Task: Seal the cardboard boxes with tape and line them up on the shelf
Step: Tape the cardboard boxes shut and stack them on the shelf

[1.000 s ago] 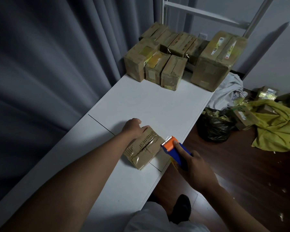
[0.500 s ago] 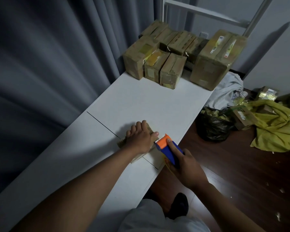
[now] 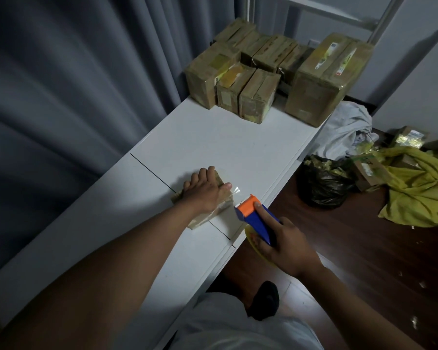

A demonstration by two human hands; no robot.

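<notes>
A small brown cardboard box (image 3: 208,215) lies on the white shelf top (image 3: 213,147), near its front edge. My left hand (image 3: 204,190) lies flat on top of the box and covers most of it. My right hand (image 3: 286,246) grips a blue and orange tape dispenser (image 3: 253,215) just right of the box, index finger stretched along its top. A short strip of clear tape (image 3: 236,191) runs from the dispenser toward the box. Several taped boxes (image 3: 248,94) stand packed together at the far end of the shelf, the biggest (image 3: 321,79) on the right.
Grey curtains (image 3: 74,97) hang along the left of the shelf. On the dark wood floor to the right lie a black bag (image 3: 324,183), a white cloth (image 3: 344,127), a yellow sheet (image 3: 420,185) and more boxes (image 3: 364,170). A white metal frame (image 3: 379,18) rises behind the boxes.
My left hand moved from the far end of the box onto its top and now presses it. The dispenser has drawn back slightly from the box, pulling clear tape out.
</notes>
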